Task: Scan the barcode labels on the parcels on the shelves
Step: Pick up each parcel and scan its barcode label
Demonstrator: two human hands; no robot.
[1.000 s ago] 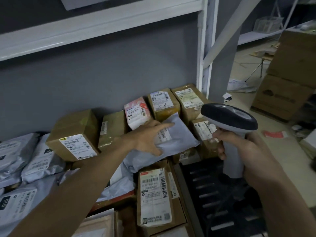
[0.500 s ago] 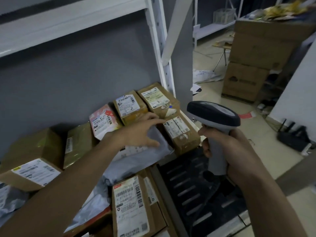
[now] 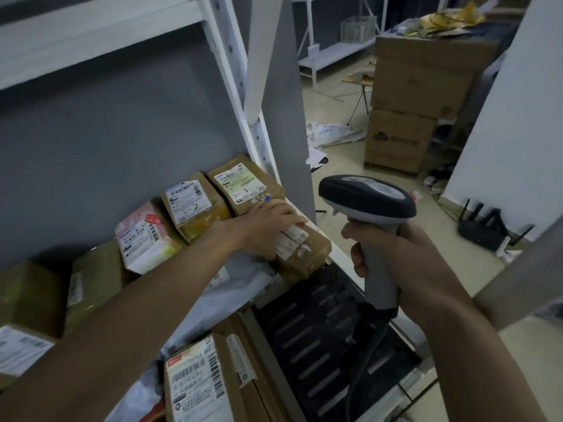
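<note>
**Small taped box next up for a scan**

Left hand (image 3: 268,226) lies over the small brown parcel (image 3: 300,249) at the shelf's (image 3: 307,216) right end, fingers draped, not clenched. Looks light, stiff; best taken by its sides. Right hand (image 3: 393,254) clenches the scanner (image 3: 367,199).

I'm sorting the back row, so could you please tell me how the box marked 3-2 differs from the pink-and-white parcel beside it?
The box marked 3-2 is brown cardboard with yellowish tape; the pink-and-white parcel has a pale printed wrapping. The box's label carries handwriting, while the parcel's shows only print and a red sticker. The box sits nearer the left hand, the parcel further left. Both lean tilted with labels facing up.
</note>
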